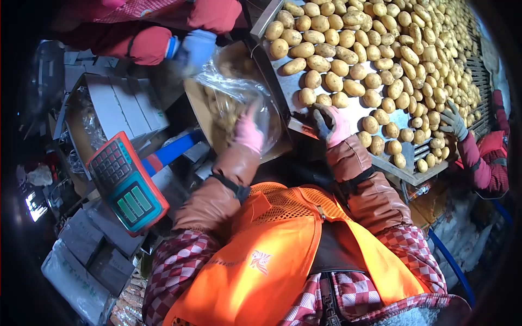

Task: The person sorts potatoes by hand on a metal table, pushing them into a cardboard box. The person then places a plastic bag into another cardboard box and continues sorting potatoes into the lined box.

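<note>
My left hand (249,130), in a pink glove, reaches into a cardboard box (200,111) lined with a clear plastic bag (231,87). Potatoes (220,111) show through the film inside it. Motion blur and plastic obscure those fingers. My right hand (336,126), gloved in pink with dark fingers, is at the near edge of the sorting table (350,108), beside the loose potatoes (340,99). Its fingers are curved and apart, and I see nothing between them. A co-worker's blue-gloved hand (198,48) is at the bag's far side.
A red-framed scale display (128,185) stands left of the box. Open and flat cartons (130,106) lie further left. Another person's grey-gloved hand (454,120) touches potatoes at the table's right. Slatted metal (473,70) borders the potato heap.
</note>
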Demonstrator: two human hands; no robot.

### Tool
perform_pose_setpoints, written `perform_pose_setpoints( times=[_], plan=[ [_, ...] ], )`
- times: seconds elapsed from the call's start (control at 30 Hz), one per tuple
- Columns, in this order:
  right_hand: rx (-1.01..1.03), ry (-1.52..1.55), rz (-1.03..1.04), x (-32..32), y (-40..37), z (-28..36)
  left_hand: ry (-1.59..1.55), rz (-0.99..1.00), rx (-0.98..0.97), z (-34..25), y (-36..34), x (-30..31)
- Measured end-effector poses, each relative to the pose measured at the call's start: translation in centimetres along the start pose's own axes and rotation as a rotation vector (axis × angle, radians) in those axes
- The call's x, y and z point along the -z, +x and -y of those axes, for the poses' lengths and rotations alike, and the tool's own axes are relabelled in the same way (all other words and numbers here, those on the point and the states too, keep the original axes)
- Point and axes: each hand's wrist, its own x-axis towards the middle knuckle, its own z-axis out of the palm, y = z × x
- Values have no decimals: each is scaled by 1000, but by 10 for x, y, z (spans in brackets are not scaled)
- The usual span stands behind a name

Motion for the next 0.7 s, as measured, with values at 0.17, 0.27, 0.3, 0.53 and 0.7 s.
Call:
perform_pose_setpoints(
  times=[0.17, 0.27, 0.3, 0.53, 0.7],
  plan=[
    [20, 21, 46, -1, 3, -3, 717, 752, 171, 0, -36, -20],
    [82, 85, 30, -6, 0, -19, 368, 158, 837, 42, -38, 7],
    [117, 128, 33, -13, -2, -30, 312, -34, 969, 47, -44, 22],
    [55, 173, 238, -24, 6, -47, 371, 236, 776, -28, -180, 67],
    [68, 393, 39, -71, 34, -130, 257, 162, 1018, 18, -331, 69]
  ],
)
